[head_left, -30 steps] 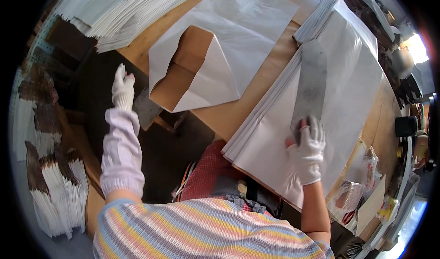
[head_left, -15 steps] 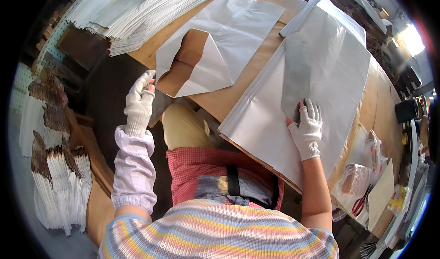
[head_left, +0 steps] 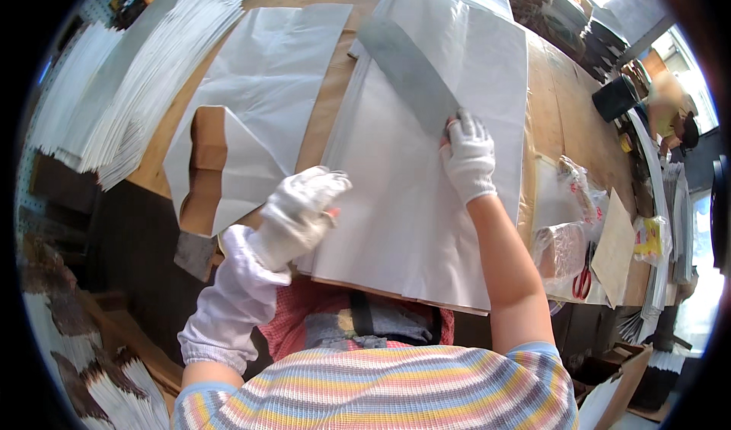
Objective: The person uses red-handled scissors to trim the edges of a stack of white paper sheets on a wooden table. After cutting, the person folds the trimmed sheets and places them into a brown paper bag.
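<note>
My right hand, in a white fingerless glove, grips the near end of a long flat grey strip. That strip lies slanted across a stack of large white paper sheets. My left hand, gloved and slightly blurred, hovers by the stack's left edge, its thumb apart from the fingers and nothing in it. Just left of it lies a white paper bag, its near end folded into a diamond shape with the brown inside showing.
A fanned pile of white paper lies at the table's far left. On the right are red-handled scissors, clear plastic packages and a beige board. Brown-edged paper bundles stand low on the left. Another person is at far right.
My left hand has come from beyond the bag's left side over to the paper stack. The grey strip has swung so its far end points left. My view has turned rightward.
</note>
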Action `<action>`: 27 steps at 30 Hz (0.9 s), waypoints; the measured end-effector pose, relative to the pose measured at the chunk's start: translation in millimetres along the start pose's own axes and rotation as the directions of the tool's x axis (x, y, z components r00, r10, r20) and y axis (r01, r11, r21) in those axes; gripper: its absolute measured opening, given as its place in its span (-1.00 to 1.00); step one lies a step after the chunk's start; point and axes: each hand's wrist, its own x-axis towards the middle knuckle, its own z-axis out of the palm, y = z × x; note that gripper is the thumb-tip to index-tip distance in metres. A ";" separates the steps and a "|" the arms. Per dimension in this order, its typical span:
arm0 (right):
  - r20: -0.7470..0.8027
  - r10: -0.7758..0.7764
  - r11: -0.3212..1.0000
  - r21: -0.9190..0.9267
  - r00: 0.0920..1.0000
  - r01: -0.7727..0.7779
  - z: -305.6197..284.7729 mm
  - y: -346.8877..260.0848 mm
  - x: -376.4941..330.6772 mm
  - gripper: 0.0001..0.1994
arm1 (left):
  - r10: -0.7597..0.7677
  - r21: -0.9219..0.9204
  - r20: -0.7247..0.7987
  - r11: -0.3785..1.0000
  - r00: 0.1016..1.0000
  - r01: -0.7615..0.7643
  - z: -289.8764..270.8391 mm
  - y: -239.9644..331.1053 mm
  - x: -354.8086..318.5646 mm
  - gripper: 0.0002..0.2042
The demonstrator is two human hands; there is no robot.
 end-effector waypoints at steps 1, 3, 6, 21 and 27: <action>-0.009 0.057 0.998 -0.039 0.998 -0.058 4.2 17.8 3.4 -0.54 | 0.038 0.048 0.062 0.998 0.997 -0.041 12.4 5.3 15.3 -0.53; 0.048 0.186 0.981 -0.065 0.981 -0.183 3.3 41.4 -4.8 -0.47 | 0.110 0.153 0.178 0.979 0.978 -0.138 37.7 1.0 28.8 -0.42; 0.024 0.203 0.975 -0.102 0.979 -0.199 -36.0 25.5 -70.2 -0.44 | 0.024 0.220 0.231 0.972 0.973 -0.077 57.7 -10.9 20.3 -0.32; -0.049 0.378 0.814 0.493 0.924 -0.307 -126.0 29.3 -166.6 -0.69 | 0.040 0.016 0.131 0.999 0.991 -0.042 31.2 -29.0 25.7 -0.59; -0.044 -0.163 0.968 0.188 0.986 0.169 -114.2 39.3 -181.3 -0.78 | 0.181 0.241 0.195 0.944 0.964 -0.226 6.9 -42.8 25.8 -0.56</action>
